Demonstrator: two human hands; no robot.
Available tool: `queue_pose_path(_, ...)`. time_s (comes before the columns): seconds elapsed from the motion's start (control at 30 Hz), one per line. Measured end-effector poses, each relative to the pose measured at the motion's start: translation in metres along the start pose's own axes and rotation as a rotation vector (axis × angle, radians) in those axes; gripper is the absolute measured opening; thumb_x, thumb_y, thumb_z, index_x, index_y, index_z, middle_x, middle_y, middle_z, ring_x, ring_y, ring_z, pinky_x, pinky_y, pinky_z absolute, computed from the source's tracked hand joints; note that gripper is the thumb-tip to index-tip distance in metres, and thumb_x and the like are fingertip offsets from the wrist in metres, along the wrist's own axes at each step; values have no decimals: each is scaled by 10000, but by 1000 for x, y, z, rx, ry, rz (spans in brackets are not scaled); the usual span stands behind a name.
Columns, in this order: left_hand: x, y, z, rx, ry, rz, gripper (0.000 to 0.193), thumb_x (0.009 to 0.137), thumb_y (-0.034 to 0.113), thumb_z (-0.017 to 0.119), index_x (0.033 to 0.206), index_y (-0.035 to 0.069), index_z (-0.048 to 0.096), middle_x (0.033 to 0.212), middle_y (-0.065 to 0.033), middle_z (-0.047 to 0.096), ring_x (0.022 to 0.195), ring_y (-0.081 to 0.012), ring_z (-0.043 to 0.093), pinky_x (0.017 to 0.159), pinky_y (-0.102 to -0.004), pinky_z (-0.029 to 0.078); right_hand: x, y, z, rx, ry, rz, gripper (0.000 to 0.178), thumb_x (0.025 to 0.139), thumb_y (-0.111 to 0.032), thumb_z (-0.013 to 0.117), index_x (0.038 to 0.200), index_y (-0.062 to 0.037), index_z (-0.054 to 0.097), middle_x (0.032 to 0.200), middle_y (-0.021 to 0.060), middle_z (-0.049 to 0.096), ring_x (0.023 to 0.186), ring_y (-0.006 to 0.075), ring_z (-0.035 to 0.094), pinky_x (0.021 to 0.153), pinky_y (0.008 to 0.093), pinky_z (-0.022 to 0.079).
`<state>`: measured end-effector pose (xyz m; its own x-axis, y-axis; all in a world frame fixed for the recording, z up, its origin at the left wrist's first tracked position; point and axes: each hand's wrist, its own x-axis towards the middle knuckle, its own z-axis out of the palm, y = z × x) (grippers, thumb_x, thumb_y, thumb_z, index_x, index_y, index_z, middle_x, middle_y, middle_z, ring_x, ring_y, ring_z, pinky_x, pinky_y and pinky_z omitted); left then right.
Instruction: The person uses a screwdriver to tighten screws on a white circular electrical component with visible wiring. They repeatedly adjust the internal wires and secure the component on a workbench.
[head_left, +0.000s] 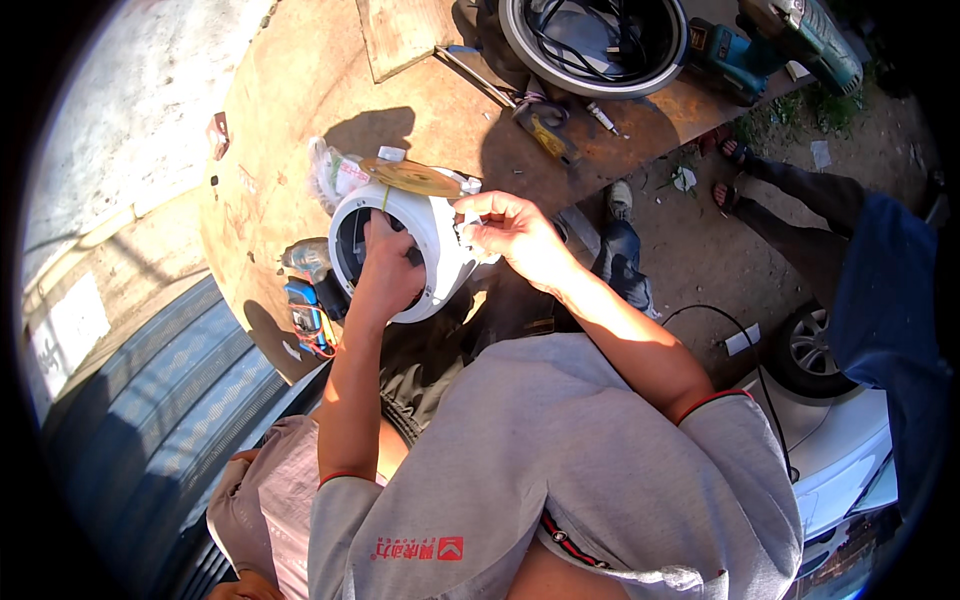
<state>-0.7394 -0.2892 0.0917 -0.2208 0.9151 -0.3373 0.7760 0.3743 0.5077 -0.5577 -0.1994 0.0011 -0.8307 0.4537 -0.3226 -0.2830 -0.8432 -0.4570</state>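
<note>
A white round housing (445, 232) with a wide dark opening stands at the table's near edge. My left hand (392, 270) reaches into that opening, its fingertips hidden inside. At the housing's right side my right hand (518, 240) is closed, thumb and forefinger pinching a small pale fitting (466, 228), partly covered by the fingers. A brownish round disc (418, 178) lies tilted across the top of the housing. Behind it is a clear plastic bag (335, 178). To the left lie a blue multimeter (304, 303) and a teal power tool (308, 258).
On the wooden table (280, 110) are a round pot-like housing (520, 50) with black cables, a screwdriver (478, 75), yellow-handled pliers (545, 135) and teal power tools (725, 55). People stand at right and sit lower left. A car wheel (808, 348) is at right.
</note>
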Motion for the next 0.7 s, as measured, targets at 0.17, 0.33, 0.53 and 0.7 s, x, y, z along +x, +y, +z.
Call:
queue_pose_path(0.17, -5, -15, 13, -5, 73, -3, 359, 717, 197, 812, 1070, 147, 769, 1265, -225, 491, 1162, -425, 438, 1011, -485, 374, -1, -1, 1, -78, 35, 15, 245, 954, -40, 663, 1196, -9, 646, 1035, 28, 677, 853, 88, 619, 750, 245, 517)
queue_pose_path(0.33, -6, -17, 16, -14, 90, -9, 350, 715, 186, 806, 1059, 143, 767, 1234, -216, 491, 1141, -415, 434, 998, -483, 373, 1, -1, 3, -163, 46, 0, 211, 955, -45, 658, 1160, 5, 646, 988, 33, 673, 796, 84, 606, 702, 246, 513)
queue_pose_path(0.53, -4, -13, 7, -10, 38, 45, 362, 740, 182, 795, 1098, 148, 755, 1257, -219, 496, 1165, -436, 431, 1027, -491, 345, -1, -1, 7, -86, 73, 2, 207, 950, -47, 663, 1150, 3, 649, 979, 29, 671, 768, 77, 589, 676, 239, 498)
queue_pose_path(0.7, 1, -3, -5, 59, -81, 38, 368, 745, 195, 800, 1107, 149, 758, 1309, -237, 485, 1206, -447, 427, 1046, -495, 349, 0, -5, 11, -97, 106, 37, 205, 947, -48, 662, 1147, -5, 651, 979, 21, 670, 769, 69, 582, 673, 235, 492)
